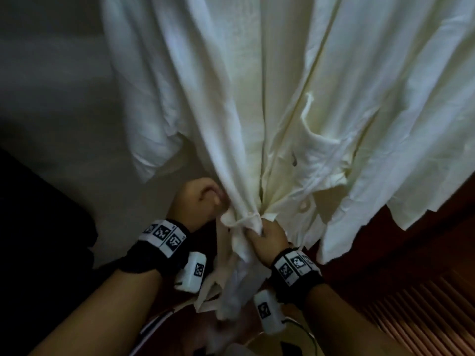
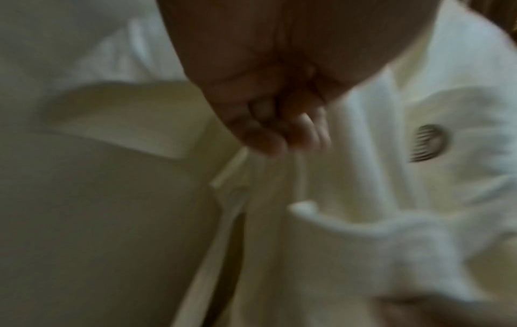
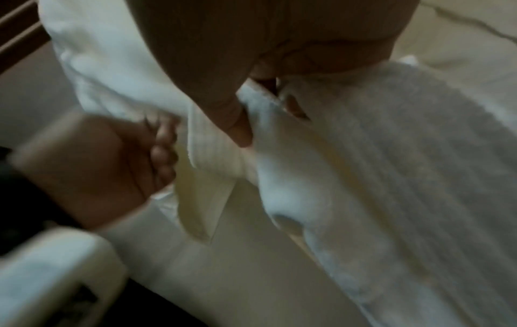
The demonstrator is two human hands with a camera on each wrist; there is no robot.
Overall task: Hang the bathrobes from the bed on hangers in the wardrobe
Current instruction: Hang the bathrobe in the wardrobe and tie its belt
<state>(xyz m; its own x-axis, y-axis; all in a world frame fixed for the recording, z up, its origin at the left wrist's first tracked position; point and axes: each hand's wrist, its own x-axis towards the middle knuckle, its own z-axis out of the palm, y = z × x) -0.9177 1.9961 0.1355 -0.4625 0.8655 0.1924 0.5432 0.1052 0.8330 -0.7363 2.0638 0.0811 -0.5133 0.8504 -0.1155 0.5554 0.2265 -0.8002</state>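
A white bathrobe (image 1: 257,98) hangs in front of me and fills most of the head view, its pocket (image 1: 318,155) to the right of the front opening. Its front edges are bunched together low down. My right hand (image 1: 267,237) grips that bunch, with the thumb (image 3: 238,124) pressed into the white cloth (image 3: 363,177). My left hand (image 1: 205,199) is curled beside the bunch on its left. Its fingertips (image 2: 274,141) close on a narrow strip of the robe's edge (image 2: 363,221). A small dark emblem (image 2: 429,142) shows on the robe. No hanger is in view.
A pale wall (image 1: 51,98) stands behind the robe on the left, with a dark shape (image 1: 38,214) low at the left edge. Dark wood with slats (image 1: 424,304) lies at the lower right. Thin cables (image 1: 298,327) run near the bottom.
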